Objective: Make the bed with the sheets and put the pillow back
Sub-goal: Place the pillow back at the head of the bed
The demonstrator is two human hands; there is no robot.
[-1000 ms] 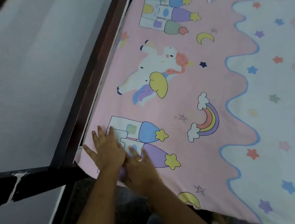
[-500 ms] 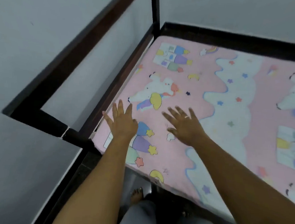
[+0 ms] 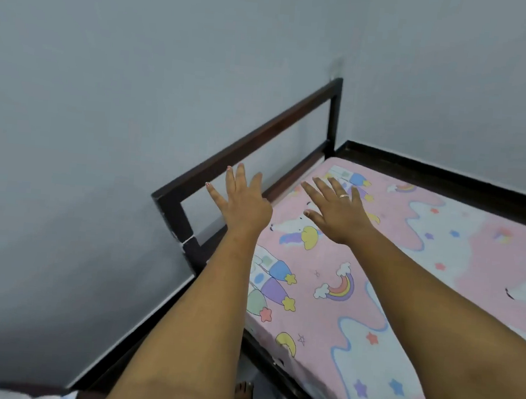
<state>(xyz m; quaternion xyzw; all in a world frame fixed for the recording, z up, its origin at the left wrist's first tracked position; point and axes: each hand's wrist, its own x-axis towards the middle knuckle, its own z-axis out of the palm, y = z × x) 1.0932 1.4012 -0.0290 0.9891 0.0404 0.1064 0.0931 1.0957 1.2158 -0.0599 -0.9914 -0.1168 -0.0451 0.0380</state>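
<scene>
Left hand [image 3: 246,201]: fingers are held straight and spread, palm down, and nothing is gripped; it is seen at the left edge of the bed, in front of the dark brown side rail of the bed frame [image 3: 260,136]; contact with anything cannot be told.
Right hand [image 3: 338,211]: fingers are stretched flat and slightly fanned, with nothing held; a silver-coloured band ring [image 3: 344,195] is worn on one finger; the hand is placed over the pink bed sheet printed with unicorns, rainbows and castles [image 3: 318,317], near the left edge; whether the cloth is touched cannot be told.
Arms: both bare forearms are extended from the near edge toward the far left corner.
Sheet: it is spread smooth across the mattress, reaching the far left corner, and is drawn down over the near edge.
Frame: dark bars are seen along the left, far and near edges, with an upright post at the far left corner.
Pale grey-blue wall [image 3: 106,92]: plain surfaces are seen behind the left and far edges.
Bare foot [image 3: 244,393]: toes are seen on the floor below the near edge.
</scene>
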